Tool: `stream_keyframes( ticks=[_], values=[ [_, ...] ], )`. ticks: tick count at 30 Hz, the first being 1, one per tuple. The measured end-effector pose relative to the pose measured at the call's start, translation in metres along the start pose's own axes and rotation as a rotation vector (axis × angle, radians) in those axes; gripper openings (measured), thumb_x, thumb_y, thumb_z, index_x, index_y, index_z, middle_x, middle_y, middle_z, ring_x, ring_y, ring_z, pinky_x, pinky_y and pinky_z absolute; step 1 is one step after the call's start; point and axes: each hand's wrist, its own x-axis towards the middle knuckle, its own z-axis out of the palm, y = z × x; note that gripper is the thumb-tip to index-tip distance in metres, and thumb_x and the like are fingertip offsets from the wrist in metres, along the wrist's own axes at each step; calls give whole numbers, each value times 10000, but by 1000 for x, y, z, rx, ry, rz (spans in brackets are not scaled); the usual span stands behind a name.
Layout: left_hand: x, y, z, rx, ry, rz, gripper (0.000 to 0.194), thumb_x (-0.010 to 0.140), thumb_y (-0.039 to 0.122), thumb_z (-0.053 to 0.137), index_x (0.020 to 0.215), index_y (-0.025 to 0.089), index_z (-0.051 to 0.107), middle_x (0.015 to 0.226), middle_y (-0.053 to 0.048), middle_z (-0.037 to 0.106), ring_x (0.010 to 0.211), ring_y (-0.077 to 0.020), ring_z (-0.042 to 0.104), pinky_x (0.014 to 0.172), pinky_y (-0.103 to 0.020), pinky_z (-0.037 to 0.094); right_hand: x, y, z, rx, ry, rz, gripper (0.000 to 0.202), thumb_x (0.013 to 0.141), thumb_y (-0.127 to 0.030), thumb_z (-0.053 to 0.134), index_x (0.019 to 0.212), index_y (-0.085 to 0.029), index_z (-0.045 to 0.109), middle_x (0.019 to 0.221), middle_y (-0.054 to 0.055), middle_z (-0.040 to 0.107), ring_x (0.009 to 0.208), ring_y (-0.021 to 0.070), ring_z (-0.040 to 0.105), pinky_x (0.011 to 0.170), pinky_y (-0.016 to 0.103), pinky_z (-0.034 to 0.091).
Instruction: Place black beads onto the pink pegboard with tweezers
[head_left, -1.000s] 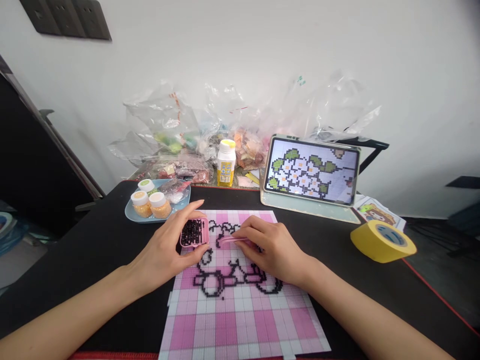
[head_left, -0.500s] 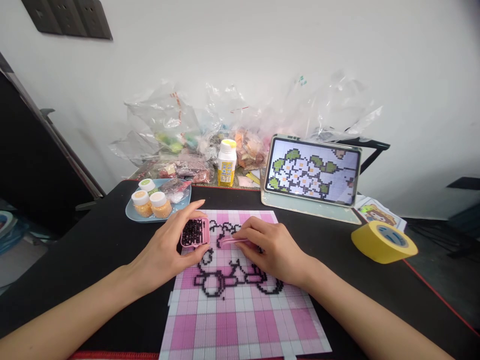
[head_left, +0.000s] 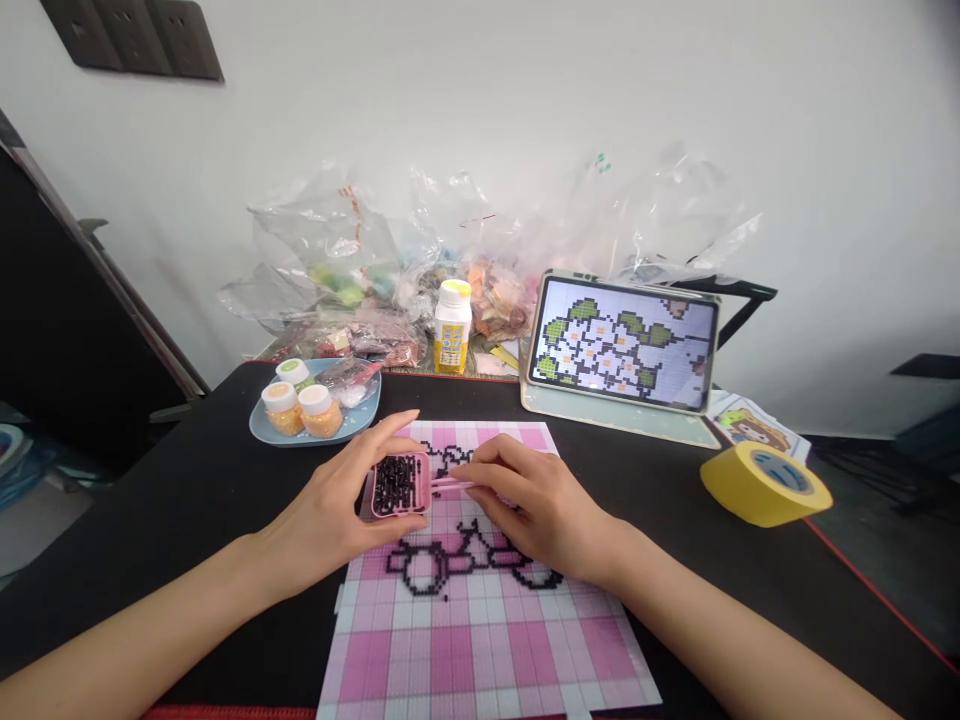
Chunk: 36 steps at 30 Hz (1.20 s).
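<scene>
My left hand (head_left: 341,497) grips a small pink tray (head_left: 428,483) of black beads (head_left: 396,484) between thumb and fingers, above the pegboard's left part. In my right hand (head_left: 529,495) are pink tweezers (head_left: 452,484), pinched, their tips at the tray's right edge. Whether a bead sits in the tips is too small to tell. Beneath both hands lies a pink-and-white checked pegboard (head_left: 491,665). Black bead outlines (head_left: 424,570) stand on it, partly hidden by my hands and the tray.
Behind the board, a tablet (head_left: 622,345) displays a pixel flower pattern. Left of it stand a yellow-white bottle (head_left: 452,330) and a blue plate (head_left: 352,427) with several bead jars (head_left: 321,412). Plastic bags (head_left: 337,250) line the wall. Yellow tape (head_left: 739,487) lies at right.
My left hand has carried the bead tray rightward and slightly down, toward the tweezers. The tweezers' tips have shifted slightly left and now meet the tray's edge.
</scene>
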Motion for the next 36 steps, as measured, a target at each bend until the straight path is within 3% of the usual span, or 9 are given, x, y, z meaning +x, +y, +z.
stream_keyframes(
  ticks=[21,28,36],
  values=[
    [-1,-1,3,1,-3,23,838,835,605,745,1520,420,299,1244,-21,708,1135,-281,687,1096,-488,465,0,0,1,6,-55,4,232,1015,-152,460,1154,-150,645,963,89,636,769,153,633,628,271,559],
    [0,-1,2,25,1,39,842,832,560,766,1521,423,303,1233,7,719,1106,-253,702,1076,-434,488,0,1,2,5,-55,5,230,1016,-153,463,1160,-151,643,963,89,640,771,151,629,636,269,559],
    [0,0,2,2,-21,18,835,842,533,768,1519,415,294,1247,-18,702,1130,-280,684,1091,-495,460,0,1,1,9,-49,12,232,1028,-169,448,1156,-164,641,959,80,638,777,146,633,636,268,560]
  ],
)
